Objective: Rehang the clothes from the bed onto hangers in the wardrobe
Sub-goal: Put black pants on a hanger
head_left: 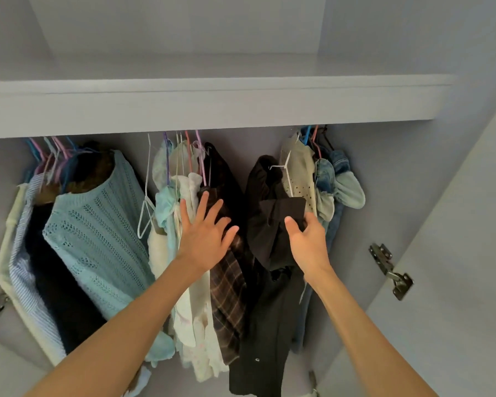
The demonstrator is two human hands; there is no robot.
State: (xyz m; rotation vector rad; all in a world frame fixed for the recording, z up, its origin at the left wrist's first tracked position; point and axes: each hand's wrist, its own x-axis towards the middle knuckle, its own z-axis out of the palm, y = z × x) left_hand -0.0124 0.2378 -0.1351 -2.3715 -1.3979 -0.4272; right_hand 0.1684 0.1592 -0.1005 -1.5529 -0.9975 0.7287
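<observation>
I am looking up into the wardrobe. My right hand (305, 234) grips a black garment (269, 224) that hangs on a white hanger (287, 170) in the gap between two groups of clothes. My left hand (205, 230) lies flat, fingers spread, pressing against a brown plaid garment (229, 282) and the pale clothes (189, 310) beside it. The rail is hidden behind the shelf (212, 107). An empty white hanger (146, 202) hangs left of my left hand.
A teal knit sweater (103, 233) and striped and dark garments hang at the left. Denim pieces (335, 181) and a beige top hang at the right. Door hinges (390, 270) sit on the open right door; another hinge is at the left edge.
</observation>
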